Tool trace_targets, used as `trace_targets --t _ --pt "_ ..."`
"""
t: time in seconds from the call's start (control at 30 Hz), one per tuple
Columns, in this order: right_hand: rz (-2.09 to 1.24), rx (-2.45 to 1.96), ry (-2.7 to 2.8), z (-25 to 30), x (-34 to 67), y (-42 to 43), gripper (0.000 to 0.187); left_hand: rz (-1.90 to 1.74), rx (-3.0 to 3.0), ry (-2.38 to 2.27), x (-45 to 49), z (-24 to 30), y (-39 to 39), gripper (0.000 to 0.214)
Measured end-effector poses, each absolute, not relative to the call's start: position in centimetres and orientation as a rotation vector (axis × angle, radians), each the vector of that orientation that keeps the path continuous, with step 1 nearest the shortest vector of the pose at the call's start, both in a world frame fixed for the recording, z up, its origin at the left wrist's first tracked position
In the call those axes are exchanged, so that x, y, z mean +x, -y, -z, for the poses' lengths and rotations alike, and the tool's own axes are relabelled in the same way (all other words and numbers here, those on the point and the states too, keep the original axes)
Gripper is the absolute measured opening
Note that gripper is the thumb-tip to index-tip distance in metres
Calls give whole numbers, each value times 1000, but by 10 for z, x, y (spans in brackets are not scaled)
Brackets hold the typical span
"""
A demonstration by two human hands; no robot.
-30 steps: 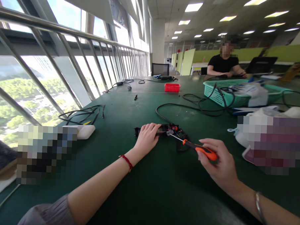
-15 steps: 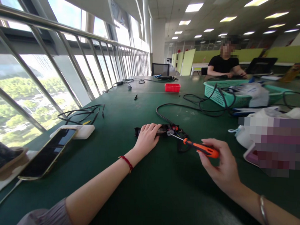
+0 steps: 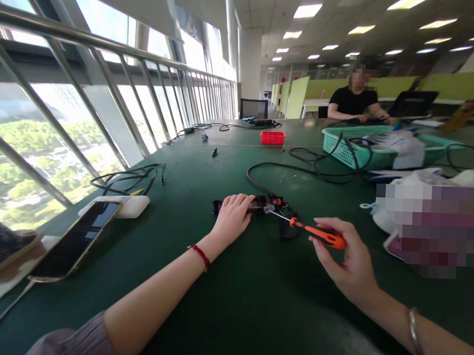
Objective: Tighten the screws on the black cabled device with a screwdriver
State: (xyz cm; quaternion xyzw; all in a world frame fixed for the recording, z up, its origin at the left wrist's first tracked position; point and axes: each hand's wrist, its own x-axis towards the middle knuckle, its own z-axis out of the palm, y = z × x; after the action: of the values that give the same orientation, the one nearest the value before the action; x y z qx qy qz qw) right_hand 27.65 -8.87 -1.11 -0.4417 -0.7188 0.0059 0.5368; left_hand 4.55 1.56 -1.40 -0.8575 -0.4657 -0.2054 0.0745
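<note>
The left hand [image 3: 232, 215] is grasping an elongated, opened black plastic device [image 3: 275, 203], which is lying on the dark green tabletop [image 3: 223, 302]; the right hand [image 3: 354, 264] is gripping an orange-and-black-handled screwdriver [image 3: 323, 235], its slim metal shaft [image 3: 280, 215] pointing into the device.

The screwdriver [image 3: 325, 237] is bright orange and black, with a silver rod [image 3: 280, 215]. The gadget [image 3: 258, 203] in the middle is mostly black, with some red showing. The table [image 3: 231, 303] is dark green, with some pale smudges [image 3: 218, 167]. Far away on it is a bright red box [image 3: 272, 139]. Far on the right, the basket [image 3: 338, 146] is minty green with a pattern of little holes. The long cord [image 3: 269, 163] is black. On the left, the phone [image 3: 77, 241] is black, pale gold round its edge, and the block [image 3: 136, 207] beside it is white. The left bracelet [image 3: 200, 256] is dark red, the right bangle [image 3: 413, 329] is silver, and the near sleeve [image 3: 84, 341] is greyish purple.
</note>
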Motion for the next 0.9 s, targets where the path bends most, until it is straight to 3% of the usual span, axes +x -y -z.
trace_targets --t 0.13,0.3,0.53,0.7,0.9 --pt "33 -1011 1777 11 275 90 26 617 -2573 1401 45 14 -15 40" --pt "-206 -1109 1827 9 273 93 15 630 -2577 1391 45 16 -16 40" --pt "65 -1015 1779 10 275 90 26 612 -2566 1390 45 16 -16 40" --pt "-128 -1075 1877 9 274 94 9 610 -2566 1385 45 16 -16 39" --pt "-337 -1134 1766 10 276 92 9 597 -2561 1395 46 16 -16 40"
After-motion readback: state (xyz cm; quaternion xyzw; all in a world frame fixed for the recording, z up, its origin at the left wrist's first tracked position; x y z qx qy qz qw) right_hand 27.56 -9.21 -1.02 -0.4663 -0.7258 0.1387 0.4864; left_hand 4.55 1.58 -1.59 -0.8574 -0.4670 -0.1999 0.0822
